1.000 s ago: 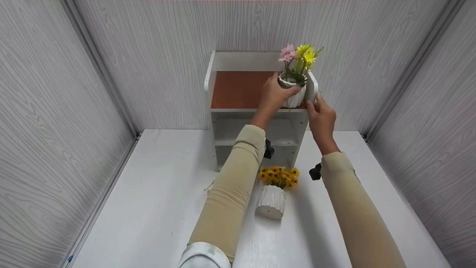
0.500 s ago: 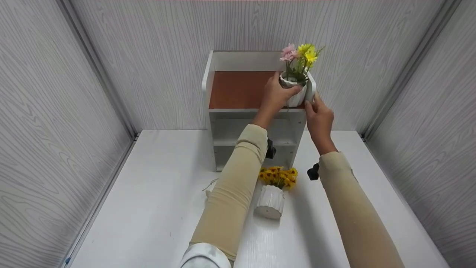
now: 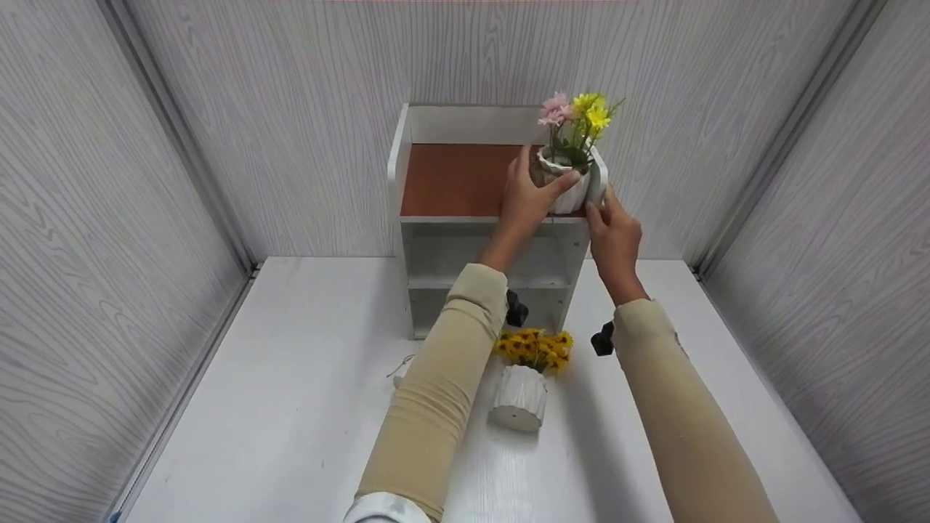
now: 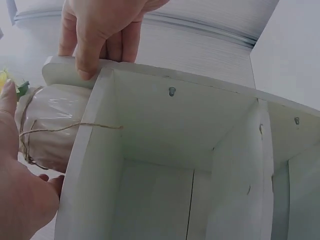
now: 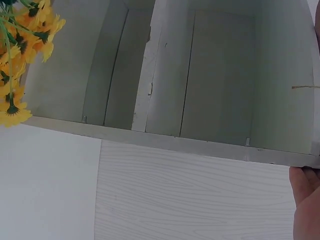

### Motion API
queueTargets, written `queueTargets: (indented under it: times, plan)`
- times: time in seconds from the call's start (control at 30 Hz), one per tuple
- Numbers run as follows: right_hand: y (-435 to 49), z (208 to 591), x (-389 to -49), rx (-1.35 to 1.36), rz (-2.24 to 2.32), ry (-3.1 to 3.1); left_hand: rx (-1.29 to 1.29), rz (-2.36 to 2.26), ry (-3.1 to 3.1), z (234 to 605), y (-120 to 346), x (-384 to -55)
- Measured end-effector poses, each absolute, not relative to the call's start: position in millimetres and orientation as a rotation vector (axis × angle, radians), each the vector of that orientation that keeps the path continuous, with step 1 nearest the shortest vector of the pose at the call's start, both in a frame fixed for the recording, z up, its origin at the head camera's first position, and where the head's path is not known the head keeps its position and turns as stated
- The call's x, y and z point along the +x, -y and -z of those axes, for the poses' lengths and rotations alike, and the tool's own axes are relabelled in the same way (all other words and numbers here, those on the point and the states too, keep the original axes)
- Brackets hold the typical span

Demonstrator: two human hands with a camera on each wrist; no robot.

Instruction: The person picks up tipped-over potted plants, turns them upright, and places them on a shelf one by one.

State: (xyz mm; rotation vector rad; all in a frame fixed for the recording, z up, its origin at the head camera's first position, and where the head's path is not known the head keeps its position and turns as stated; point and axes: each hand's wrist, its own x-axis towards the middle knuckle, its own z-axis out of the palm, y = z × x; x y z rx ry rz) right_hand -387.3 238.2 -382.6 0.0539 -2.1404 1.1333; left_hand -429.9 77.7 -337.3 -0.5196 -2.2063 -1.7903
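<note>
White fluted flowerpot stands upright on the brown-topped white shelf unit, head view: left hand grips it, right hand pinches the white side panel. Left wrist: brown twine trails off the flowerpot. Right wrist: orange-yellow blooms, upper left.

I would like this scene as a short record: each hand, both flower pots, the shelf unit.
Left hand: grips the upper pot
Right hand: holds the right side panel of the shelf unit
Upper pot: white, upright, pink flowers and yellow flowers
Lower pot: white, lying on its side before the shelf unit, orange-yellow flowers
Shelf unit: white, brown top, open compartments
</note>
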Motion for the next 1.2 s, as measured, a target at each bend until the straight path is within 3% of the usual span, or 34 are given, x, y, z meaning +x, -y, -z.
queueTargets:
  times: [0.67, 1.2]
  plan:
    - [-238, 384, -385, 0.071, -1.112, 2.121, -0.616, 1.624, 2.229, 367, -20, -372]
    - [-239, 384, -386, 0.055, -1.136, 2.149, -0.522, 1.67, 2.268, 433, 47, -324]
